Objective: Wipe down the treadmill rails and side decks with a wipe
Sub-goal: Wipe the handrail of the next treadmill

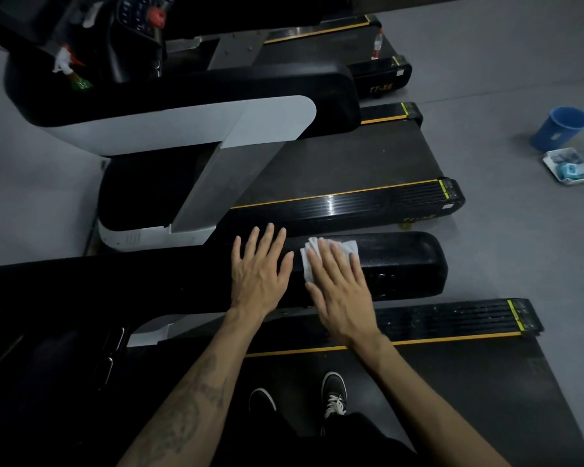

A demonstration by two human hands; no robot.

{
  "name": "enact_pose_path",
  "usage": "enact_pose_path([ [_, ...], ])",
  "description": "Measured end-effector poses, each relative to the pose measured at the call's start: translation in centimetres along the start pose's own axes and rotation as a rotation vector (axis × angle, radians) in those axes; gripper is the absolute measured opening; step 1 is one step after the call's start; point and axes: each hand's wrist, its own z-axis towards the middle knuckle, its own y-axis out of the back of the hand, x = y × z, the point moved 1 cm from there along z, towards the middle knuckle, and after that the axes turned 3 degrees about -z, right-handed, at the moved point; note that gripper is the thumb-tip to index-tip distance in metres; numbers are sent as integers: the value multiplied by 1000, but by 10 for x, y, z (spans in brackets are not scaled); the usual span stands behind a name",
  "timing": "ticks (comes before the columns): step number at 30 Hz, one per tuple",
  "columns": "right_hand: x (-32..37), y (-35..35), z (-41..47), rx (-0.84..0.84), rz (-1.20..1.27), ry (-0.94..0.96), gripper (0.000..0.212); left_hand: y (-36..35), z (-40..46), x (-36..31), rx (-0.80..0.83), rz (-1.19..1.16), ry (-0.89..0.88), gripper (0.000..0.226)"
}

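Right hand [339,291] flat, fingers spread, pressing white wipe [312,261] onto black padded rail [402,264]. Left hand [260,267] flat and spread beside it, bracing on the rail. Advice: keep palm pressure even, sweep toward the rail's rounded end, then do the side deck [452,318] below.

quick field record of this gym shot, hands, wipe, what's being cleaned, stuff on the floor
left hand: left hand flat on the black handrail, fingers straight, holding nothing
right hand: right hand presses the wipe on the same rail, fingers straight
wipe: white wipe, crumpled, partly under the fingers
side deck: ribbed side deck with yellow stripe, below the rail, untouched
floor: blue bucket and white tray at far right
feet: dark shoes on the belt
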Motion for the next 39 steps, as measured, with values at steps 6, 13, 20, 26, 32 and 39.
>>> enact_pose_path([
  [6,3,-2,-18,-28,71,-152,67,1,0,-2,-7,8,17,61],
  [13,-3,1,15,19,6,-59,64,2,0,-3,15,15,25,61],
  [20,-2,-1,-2,-32,67,-265,67,1,-1,-5,-29,7,26,59],
  [26,-8,6,25,24,0,-69,61,1,0,-5,-23,11,26,59],
  [32,-18,9,12,8,17,-253,63,0,0,-4,-12,-3,26,60],
  [39,6,9,34,51,18,-125,64,2,0,-5,10,-1,32,61],
])
